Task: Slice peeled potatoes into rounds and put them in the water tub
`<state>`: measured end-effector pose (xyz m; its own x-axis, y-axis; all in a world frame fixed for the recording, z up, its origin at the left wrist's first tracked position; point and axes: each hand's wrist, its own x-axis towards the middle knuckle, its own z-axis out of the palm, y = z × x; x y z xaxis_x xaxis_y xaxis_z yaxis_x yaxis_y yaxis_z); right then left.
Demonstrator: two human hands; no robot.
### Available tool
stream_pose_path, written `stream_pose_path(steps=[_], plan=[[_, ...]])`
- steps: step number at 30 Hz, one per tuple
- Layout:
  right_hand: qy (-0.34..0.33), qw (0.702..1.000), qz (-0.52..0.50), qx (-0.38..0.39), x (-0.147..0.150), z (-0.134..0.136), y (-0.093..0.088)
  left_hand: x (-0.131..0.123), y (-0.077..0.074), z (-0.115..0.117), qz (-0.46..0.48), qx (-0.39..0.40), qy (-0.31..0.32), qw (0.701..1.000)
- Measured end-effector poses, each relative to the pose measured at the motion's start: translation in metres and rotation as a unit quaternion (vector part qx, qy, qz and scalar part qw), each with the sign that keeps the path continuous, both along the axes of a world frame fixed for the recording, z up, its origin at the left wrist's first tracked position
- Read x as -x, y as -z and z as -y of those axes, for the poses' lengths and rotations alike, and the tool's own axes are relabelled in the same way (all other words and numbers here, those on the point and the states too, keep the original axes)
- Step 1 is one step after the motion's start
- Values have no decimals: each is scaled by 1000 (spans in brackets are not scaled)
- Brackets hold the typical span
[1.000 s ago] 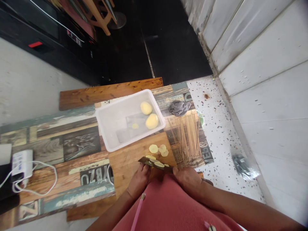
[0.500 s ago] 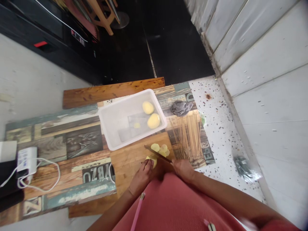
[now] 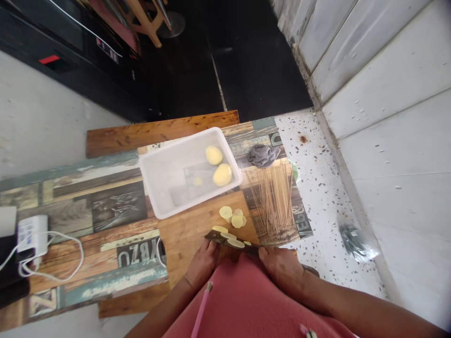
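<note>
A knife lies almost flat over the wooden cutting board, with pale potato slices on its blade. My right hand is closed on the knife's handle. My left hand touches the blade's left end with bent fingers. A few more potato slices lie on the board just beyond the blade. Behind the board stands a white plastic tub holding two peeled potatoes and a small piece.
A spread of wooden skewers lies right of the board, with a grey cloth behind it. A white charger with cable sits far left on the patterned table. The table's right edge drops to speckled floor with a dark bag.
Half a second ago the knife was angled further out by the slice pile and my left hand held a potato piece. Now the blade is back near my body, flat, carrying slices.
</note>
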<state>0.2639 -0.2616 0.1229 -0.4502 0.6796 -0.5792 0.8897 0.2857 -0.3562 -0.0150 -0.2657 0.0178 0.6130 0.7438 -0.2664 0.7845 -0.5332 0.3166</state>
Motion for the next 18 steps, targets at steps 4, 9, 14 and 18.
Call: stream_pose_path(steps=[4,9,14,18], plan=[[7,1000,-1,-8,2,2,1,-1,-1,0,-38,7,9,999],[1,1000,5,12,2,-1,0,-3,-3,-2,-43,38,-2,998],[-15,1000,9,17,4,-4,10,-5,-5,-3,-38,-5,12,999],[-36,998,19,47,7,-8,14,-3,-4,-3,-9,-59,30,998]])
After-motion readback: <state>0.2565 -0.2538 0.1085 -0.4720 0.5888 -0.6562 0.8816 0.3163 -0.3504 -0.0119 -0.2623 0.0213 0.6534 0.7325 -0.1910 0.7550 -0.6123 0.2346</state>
